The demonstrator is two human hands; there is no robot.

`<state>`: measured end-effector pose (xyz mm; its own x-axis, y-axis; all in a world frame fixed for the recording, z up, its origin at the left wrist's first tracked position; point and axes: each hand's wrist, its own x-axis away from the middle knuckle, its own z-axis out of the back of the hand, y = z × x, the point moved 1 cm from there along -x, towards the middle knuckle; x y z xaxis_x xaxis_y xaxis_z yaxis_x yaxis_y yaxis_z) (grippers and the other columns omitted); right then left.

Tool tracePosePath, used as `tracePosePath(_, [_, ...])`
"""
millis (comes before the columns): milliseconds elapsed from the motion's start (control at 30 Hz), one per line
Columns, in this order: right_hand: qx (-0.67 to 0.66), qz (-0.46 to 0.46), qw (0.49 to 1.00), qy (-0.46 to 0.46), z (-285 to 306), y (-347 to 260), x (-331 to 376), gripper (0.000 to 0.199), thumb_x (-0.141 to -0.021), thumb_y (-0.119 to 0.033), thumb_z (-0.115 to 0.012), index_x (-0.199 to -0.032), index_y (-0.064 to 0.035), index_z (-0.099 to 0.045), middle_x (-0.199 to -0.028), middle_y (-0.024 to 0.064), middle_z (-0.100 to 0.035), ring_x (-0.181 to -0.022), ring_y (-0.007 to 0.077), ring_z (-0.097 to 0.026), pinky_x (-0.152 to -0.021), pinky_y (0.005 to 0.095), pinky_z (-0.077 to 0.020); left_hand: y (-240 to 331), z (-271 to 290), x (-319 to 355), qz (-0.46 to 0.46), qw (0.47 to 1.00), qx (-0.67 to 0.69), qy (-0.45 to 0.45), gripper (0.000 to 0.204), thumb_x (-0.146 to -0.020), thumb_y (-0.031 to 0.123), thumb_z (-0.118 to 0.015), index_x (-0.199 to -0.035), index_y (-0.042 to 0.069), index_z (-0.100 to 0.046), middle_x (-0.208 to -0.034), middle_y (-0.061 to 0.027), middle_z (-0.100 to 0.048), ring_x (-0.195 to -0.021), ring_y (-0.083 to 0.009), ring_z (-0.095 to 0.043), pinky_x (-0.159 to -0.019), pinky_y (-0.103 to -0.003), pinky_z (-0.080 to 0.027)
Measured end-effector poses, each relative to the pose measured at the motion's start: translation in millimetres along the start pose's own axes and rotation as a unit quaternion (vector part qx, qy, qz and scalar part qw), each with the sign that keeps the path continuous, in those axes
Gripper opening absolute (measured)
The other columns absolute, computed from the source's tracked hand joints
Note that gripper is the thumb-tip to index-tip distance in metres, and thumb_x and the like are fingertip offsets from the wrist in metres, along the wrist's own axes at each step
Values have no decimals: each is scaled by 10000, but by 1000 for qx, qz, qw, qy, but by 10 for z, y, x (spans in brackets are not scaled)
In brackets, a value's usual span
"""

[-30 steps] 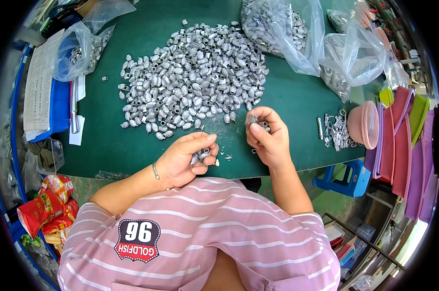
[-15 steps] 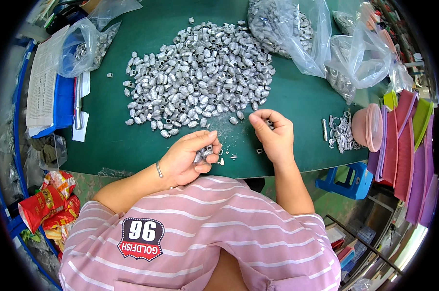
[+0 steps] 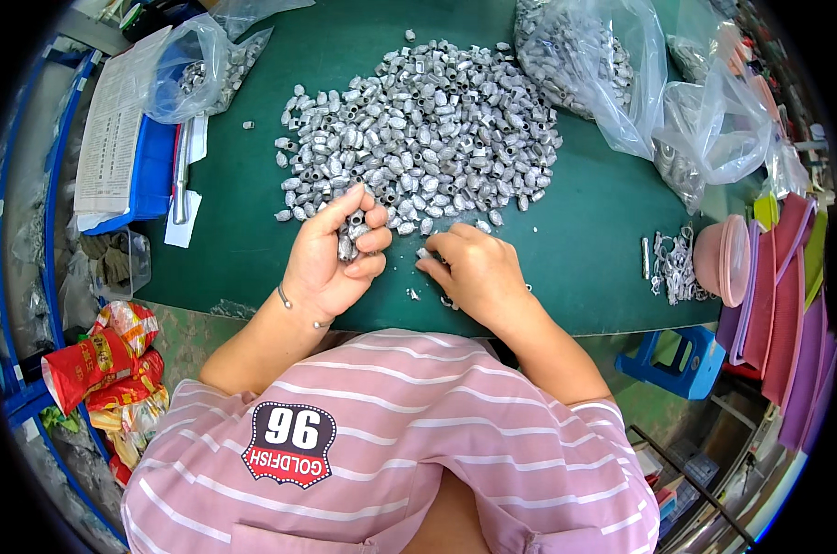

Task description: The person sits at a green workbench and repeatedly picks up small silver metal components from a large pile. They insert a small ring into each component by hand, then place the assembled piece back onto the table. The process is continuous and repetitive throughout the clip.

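Observation:
A broad pile of small grey metal bead-like castings (image 3: 428,129), hollow and barrel-shaped, spreads over the green table (image 3: 224,268). My left hand (image 3: 319,263) is turned palm-up at the pile's near edge. Its fingers curl round several of these metal castings (image 3: 352,238). To its right, my right hand (image 3: 481,277) is low over the table with its back upward. Thumb and forefinger pinch one small metal casting (image 3: 423,254), mostly covered by the fingertips. Small pale scraps (image 3: 413,295) lie on the table between my hands.
Clear plastic bags (image 3: 580,69) of metal parts stand at the back right. A pink tub (image 3: 721,261) sits beside a heap of small silvery pieces (image 3: 674,266). On the left are a blue tray (image 3: 149,175) with a printed sheet and a metal rod (image 3: 180,175). A blue stool (image 3: 674,362) is below the table edge.
My left hand has moved forward to the pile's edge, still holding castings. My right hand has come inward and turned back-up, its fingertips now lower on the table. The whole view has shifted slightly.

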<state>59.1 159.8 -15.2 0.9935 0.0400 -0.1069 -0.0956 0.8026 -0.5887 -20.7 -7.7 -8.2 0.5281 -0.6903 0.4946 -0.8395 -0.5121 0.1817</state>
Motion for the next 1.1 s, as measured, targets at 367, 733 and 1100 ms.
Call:
tracePosePath(367, [-465, -26, 885, -16, 170, 169, 145, 180, -728, -54, -703, -903, -32, -669, -738, 49, -583, -617, 116, -509, -532, 240, -405, -118, 40, 24, 32, 999, -11, 21, 192, -923, 254, -491, -853, 78, -523, -786, -39, -502, -591, -96, -439, -370, -184, -291])
tracePosePath(733, [-613, -195, 765, 26, 471, 607, 203, 100, -823, -82, -611, -798, 15, -613, -667, 72, -573, -557, 100, -499, -404, 227, -366, -107, 54, 33, 44, 999, -9, 25, 215, -943, 257, -449, -851, 85, -541, -780, -20, -478, -592, -92, -413, -368, -187, -292])
tracePosePath(1100, [-202, -42, 975, 85, 378, 387, 88, 169, -680, -39, -730, -834, -36, -661, -733, 64, -601, -624, 168, -551, -558, 272, -433, -124, 5, 20, 52, 998, -28, 33, 205, -934, 257, -466, -854, 83, -538, -789, -26, -483, -590, -91, -413, -367, -188, -291])
